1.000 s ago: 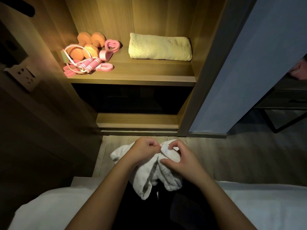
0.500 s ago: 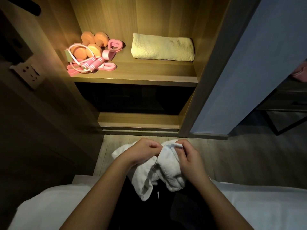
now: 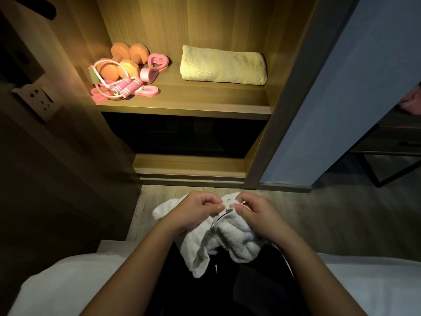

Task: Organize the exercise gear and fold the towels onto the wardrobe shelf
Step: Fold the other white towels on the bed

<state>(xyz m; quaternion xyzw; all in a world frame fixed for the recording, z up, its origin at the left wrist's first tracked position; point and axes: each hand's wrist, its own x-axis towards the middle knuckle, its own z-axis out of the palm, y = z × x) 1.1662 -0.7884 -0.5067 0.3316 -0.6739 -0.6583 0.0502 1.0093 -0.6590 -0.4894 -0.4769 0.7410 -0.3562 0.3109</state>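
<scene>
Low in the centre of the frame: pinching the upper edge of a crumpled white terry towel (image 3: 237, 242) with the curled fingers of the left hand (image 3: 198, 210) and the right hand (image 3: 257, 213), held close together, nearly touching, both clamped on the cloth; dangling below the grip in loose bunched lobes over a dark lap (image 3: 227, 293), well short of the lit wooden wardrobe shelf (image 3: 205, 99) at upper centre; already up there, a folded pale-yellow terry towel (image 3: 223, 65) to the right, and to the left a huddle of orange dumbbells (image 3: 127, 58), a pink skipping rope with padded handles (image 3: 129, 86) and a pink heart-shaped grip ring (image 3: 157, 61).

Risks, at a guess: could lose so small a pinch and drop the bundle onto the wood-look floor (image 3: 341, 213); could fold crooked with nothing flat beneath and no corners matched; could end as a lumpy wad, then roll off the shelf lip or shove the yellow towel askew; could snag the rope loops on reaching in.

Hard to make out: cannot tell which corner or hem is pinched, hidden behind knuckles; between the thumbs, glimpsing a thin dark strip, perhaps a label or loop, too small to say; lower wardrobe compartment (image 3: 182, 135) sunk in shadow; left of the frame dim, only a white wall socket (image 3: 37, 99) readable; cut off at the far right edge, a pink object (image 3: 410, 101), unidentifiable.
</scene>
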